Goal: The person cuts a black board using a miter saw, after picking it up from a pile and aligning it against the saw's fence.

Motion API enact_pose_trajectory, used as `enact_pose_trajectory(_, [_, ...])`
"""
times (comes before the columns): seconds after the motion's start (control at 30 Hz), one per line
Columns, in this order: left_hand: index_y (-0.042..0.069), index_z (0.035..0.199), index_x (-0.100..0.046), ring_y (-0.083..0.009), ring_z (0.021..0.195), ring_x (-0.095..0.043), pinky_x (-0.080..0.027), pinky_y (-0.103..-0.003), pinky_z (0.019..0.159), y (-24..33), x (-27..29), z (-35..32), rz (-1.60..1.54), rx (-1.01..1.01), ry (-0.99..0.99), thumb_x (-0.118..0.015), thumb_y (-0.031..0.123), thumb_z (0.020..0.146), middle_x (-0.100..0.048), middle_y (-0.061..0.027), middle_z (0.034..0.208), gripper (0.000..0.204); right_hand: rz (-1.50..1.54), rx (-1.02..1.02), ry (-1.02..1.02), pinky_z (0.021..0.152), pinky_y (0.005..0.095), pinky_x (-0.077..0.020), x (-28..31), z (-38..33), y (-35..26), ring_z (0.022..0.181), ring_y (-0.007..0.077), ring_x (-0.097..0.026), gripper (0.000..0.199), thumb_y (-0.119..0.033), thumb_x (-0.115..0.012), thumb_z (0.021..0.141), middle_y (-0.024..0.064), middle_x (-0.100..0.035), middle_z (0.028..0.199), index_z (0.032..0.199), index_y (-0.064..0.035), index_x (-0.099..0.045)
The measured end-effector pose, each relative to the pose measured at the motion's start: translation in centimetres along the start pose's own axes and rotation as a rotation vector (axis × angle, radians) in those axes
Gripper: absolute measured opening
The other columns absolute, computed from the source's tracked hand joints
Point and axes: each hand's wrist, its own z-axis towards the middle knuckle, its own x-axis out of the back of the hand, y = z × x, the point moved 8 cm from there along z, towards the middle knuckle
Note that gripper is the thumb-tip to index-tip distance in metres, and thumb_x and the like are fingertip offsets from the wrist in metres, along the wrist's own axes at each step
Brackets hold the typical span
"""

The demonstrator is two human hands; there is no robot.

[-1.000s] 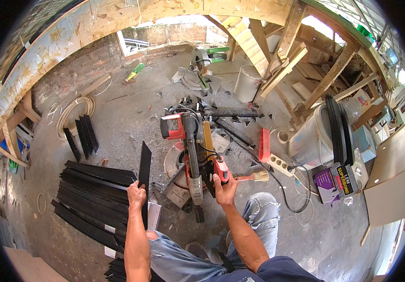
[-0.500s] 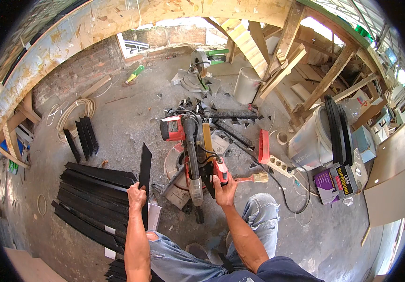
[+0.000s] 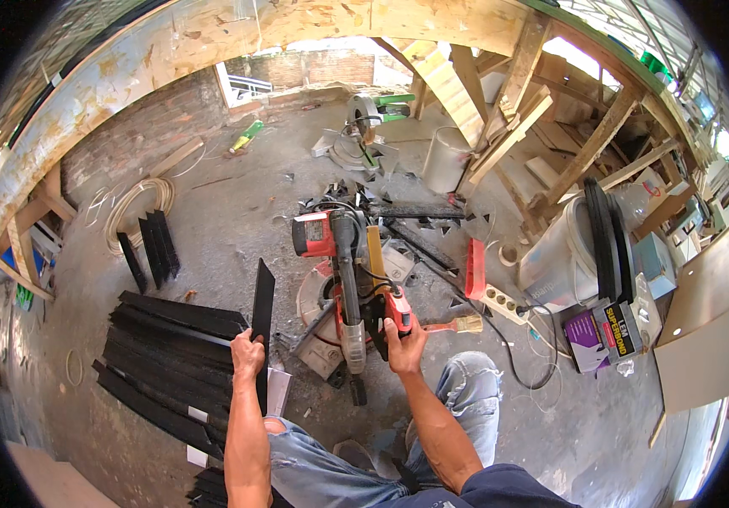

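In my left hand [image 3: 248,354], closed round it, is a black strip [image 3: 264,296] with an angled far end, standing out forward to the left of the saw. My right hand [image 3: 405,345] is wrapped round the red handle of a mitre saw [image 3: 343,245], which stands on the concrete floor before my knees. The saw's blade is mostly hidden behind its guard and arm. A row of long black strips [image 3: 161,360] lies on the floor left of my left hand. Behind the saw are several small black triangular offcuts [image 3: 356,196].
A second, green mitre saw [image 3: 360,127] stands farther back. To the right are a power strip [image 3: 502,302] with cables, a paintbrush [image 3: 458,325], a white bucket [image 3: 555,254] with black strips leaning on it, and a purple and black box [image 3: 606,334]. Coiled hose [image 3: 140,212] lies at the left.
The whole view has shifted very slightly. Both hands keep their holds on the black strip and the saw handle, with no clear movement of either.
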Motion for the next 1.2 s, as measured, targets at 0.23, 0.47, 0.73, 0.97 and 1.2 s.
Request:
enact_pose_trajectory(0.23, [-0.009,0.120,-0.061,-0.0382,0.110,-0.063,-0.049,-0.037,0.093,-0.4,-0.6,0.7,0.032,0.000,0.020,-0.065,0.009,0.082,-0.064,-0.0309,0.111,0.042,0.012,0.020,0.018,0.069,0.0315,-0.0478,0.4,0.4,0.9,0.072,0.0112,-0.053,0.019,-0.012,-0.068,0.088,0.0060,-0.062,0.077,0.096,0.0036,-0.062])
enact_pose_trajectory(0.47, [-0.007,0.111,-0.064,-0.0353,0.087,-0.069,-0.050,-0.037,0.074,0.5,1.9,-0.1,-0.023,-0.063,0.122,-0.064,0.014,0.086,-0.068,-0.0286,0.093,0.032,0.080,-0.012,-0.041,0.072,0.0298,-0.0470,-0.5,0.3,0.8,0.077,0.0122,-0.053,0.019,-0.011,-0.066,0.090,0.0057,-0.062,0.084,0.098,0.0053,-0.061])
enact_pose_trajectory(0.73, [-0.010,0.103,-0.063,-0.0077,0.069,-0.048,-0.041,-0.027,0.060,6.8,14.3,-4.6,-0.373,-0.240,0.500,-0.064,0.013,0.094,-0.058,0.0007,0.073,0.025,0.126,0.034,-0.022,0.047,0.0220,-0.0362,-0.1,0.6,-0.2,0.054,0.0050,-0.047,0.017,-0.014,-0.062,0.093,-0.0020,-0.055,0.069,0.103,-0.0002,-0.059])
enact_pose_trajectory(0.97, [-0.003,0.093,-0.064,-0.0087,0.083,-0.051,-0.042,-0.023,0.077,8.8,22.2,-13.3,-0.678,-0.330,0.770,-0.059,0.018,0.099,-0.062,-0.0006,0.090,0.023,-0.007,0.075,-0.054,0.052,0.0229,-0.0377,-1.1,0.1,-3.3,0.059,0.0061,-0.048,0.018,-0.017,-0.062,0.093,0.0005,-0.056,0.071,0.098,0.0003,-0.059])
enact_pose_trajectory(1.2, [-0.011,0.123,-0.059,-0.0193,0.107,-0.059,-0.046,-0.032,0.096,7.8,21.9,-15.9,-0.711,-0.371,0.794,-0.052,0.014,0.100,-0.062,-0.0175,0.125,0.034,0.143,-0.038,-0.064,0.052,0.0214,-0.0389,-0.5,0.4,0.1,0.059,0.0053,-0.048,0.012,-0.012,-0.063,0.093,-0.0018,-0.057,0.074,0.099,-0.0017,-0.059])
